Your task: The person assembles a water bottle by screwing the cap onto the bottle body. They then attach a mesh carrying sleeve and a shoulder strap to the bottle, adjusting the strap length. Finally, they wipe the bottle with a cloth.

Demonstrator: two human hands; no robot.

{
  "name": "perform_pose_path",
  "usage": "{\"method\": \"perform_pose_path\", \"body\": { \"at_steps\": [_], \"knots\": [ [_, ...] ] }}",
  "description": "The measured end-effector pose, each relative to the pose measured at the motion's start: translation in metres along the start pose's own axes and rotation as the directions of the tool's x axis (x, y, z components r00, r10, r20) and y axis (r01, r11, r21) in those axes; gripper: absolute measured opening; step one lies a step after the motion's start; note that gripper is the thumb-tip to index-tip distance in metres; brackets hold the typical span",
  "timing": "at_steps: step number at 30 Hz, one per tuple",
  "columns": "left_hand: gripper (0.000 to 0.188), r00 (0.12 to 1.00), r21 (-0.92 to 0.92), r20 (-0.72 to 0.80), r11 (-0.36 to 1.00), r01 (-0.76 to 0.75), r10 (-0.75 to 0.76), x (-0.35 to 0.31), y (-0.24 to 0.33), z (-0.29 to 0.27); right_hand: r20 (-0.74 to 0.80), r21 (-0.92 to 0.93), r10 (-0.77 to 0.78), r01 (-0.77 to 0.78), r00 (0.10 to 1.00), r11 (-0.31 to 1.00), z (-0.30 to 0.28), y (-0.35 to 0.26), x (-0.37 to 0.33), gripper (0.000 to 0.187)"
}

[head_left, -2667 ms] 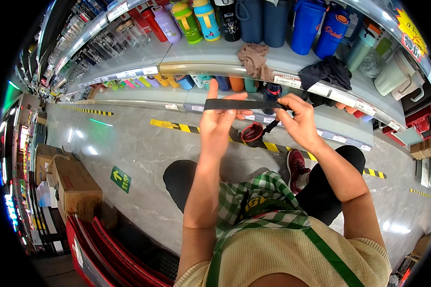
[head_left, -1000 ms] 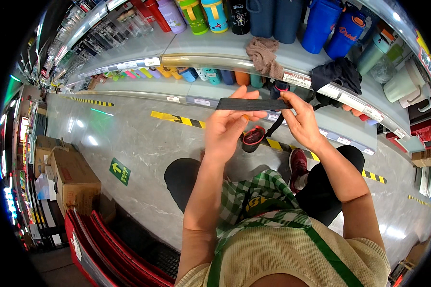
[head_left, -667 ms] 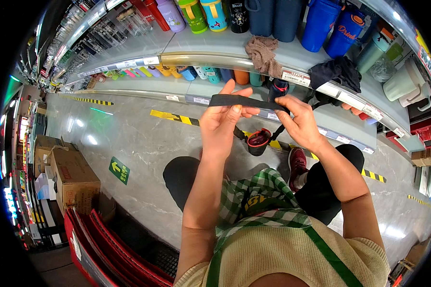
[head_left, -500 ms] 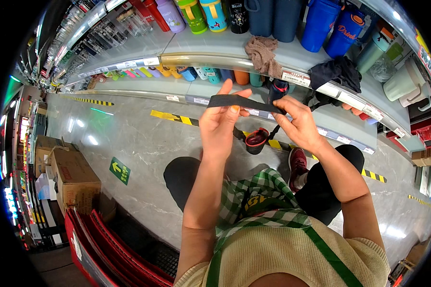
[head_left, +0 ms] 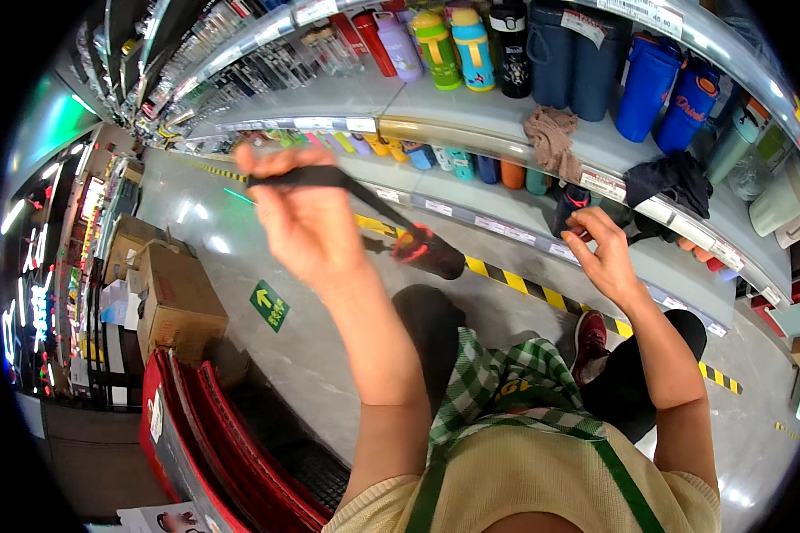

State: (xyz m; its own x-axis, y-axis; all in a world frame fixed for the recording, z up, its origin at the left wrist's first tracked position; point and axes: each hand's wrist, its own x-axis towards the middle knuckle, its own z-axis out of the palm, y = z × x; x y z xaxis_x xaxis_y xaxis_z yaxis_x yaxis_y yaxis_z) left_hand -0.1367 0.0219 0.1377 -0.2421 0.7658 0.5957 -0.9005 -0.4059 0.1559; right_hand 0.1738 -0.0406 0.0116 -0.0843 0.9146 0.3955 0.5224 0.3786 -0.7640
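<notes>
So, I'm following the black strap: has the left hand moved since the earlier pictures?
Yes, leftward: the left hand was well right of the green arrow floor sign and now appears only slightly right of it.

Shop, w/ price tags [head_left: 362, 124] on shelves [head_left: 458, 104] of btls [head_left: 437, 55].

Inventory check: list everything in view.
strap: one, black, across left hand
pouch: one, dark with red rim, hanging from strap
bottles: many, mixed colours, on shelves
cloths: two, brown and black, over shelf edge
cardboard boxes: at least two, brown, floor left
panels: several, red, lower left
floor sign: one, green, left
floor tape: several strips, yellow-black, floor
apron: one, green-white checked, below centre
shoe: one, dark red, right
left hand: one, blurred, left
right hand: one, bare, right
</notes>
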Motion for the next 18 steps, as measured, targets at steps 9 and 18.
{"method": "perform_pose_path", "body": {
  "at_steps": [9, 18],
  "knots": [
    [0.017, 0.613, -0.19, 0.79, 0.948, 0.255, -0.007, -0.011, 0.063, 0.118, 0.065, -0.024, 0.022, -0.021, 0.998, 0.999, 0.011, 0.017, -0.007, 0.022],
    [0.018, -0.265, 0.12, 0.962, 0.973, 0.195, -0.065, -0.024, 0.11, 0.236, 0.17, -0.167, 0.031, -0.003, 0.985, 0.986, 0.015, 0.041, -0.019, 0.02]
  ]
}}
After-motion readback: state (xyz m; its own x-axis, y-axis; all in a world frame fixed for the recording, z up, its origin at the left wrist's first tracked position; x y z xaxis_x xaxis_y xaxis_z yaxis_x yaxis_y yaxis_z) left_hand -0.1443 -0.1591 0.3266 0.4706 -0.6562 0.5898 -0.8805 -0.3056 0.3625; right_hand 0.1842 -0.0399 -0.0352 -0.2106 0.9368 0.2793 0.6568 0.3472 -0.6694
